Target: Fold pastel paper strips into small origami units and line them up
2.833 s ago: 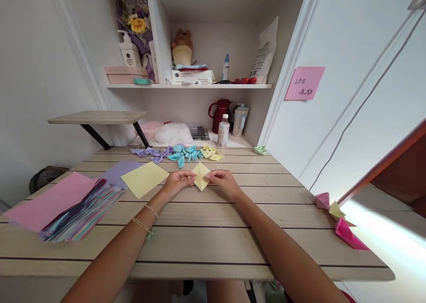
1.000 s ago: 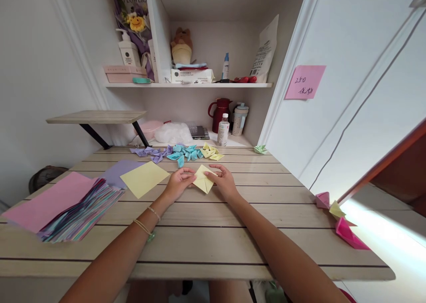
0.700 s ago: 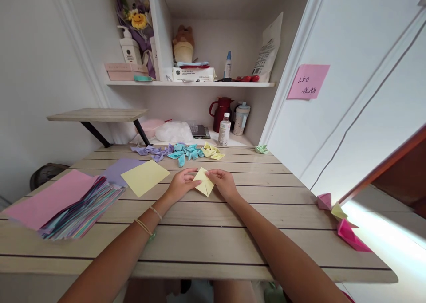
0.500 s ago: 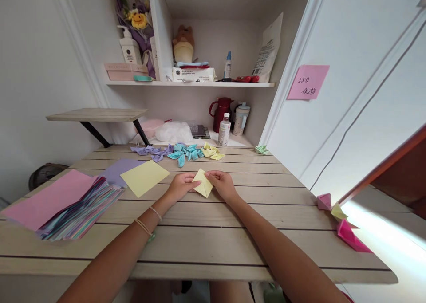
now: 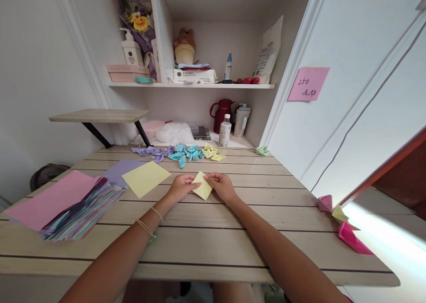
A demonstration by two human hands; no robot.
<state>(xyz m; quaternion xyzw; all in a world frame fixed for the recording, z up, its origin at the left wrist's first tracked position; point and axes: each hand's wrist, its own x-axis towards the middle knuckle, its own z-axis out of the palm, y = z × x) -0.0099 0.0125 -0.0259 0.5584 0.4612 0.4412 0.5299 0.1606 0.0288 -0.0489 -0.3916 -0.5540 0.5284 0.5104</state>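
Note:
A small folded square of yellow paper (image 5: pixel 203 190) is held corner-down just above the middle of the table, with crease lines on its face. My left hand (image 5: pixel 181 186) pinches its left side, thumb on top and fingers behind. On the other side, my right hand (image 5: pixel 220 186) grips the upper right edge between thumb and fingers. To the left lies a flat yellow sheet (image 5: pixel 146 179), partly over a purple sheet (image 5: pixel 121 171). Beyond my hands sit folded paper pieces in purple (image 5: pixel 159 153), blue (image 5: pixel 187 153) and yellow (image 5: pixel 212 152).
A thick stack of coloured paper (image 5: pixel 83 212) with a pink sheet on top lies at the left. Folded paper boats (image 5: pixel 353 238) line the right edge; a green one (image 5: pixel 262 150) sits at the back right. A bottle (image 5: pixel 225 131) and red jug (image 5: pixel 221 115) stand behind.
The view has shifted slightly. Both hands keep their hold on the yellow paper, and the right thumb and fingers have moved a little toward its upper corner.

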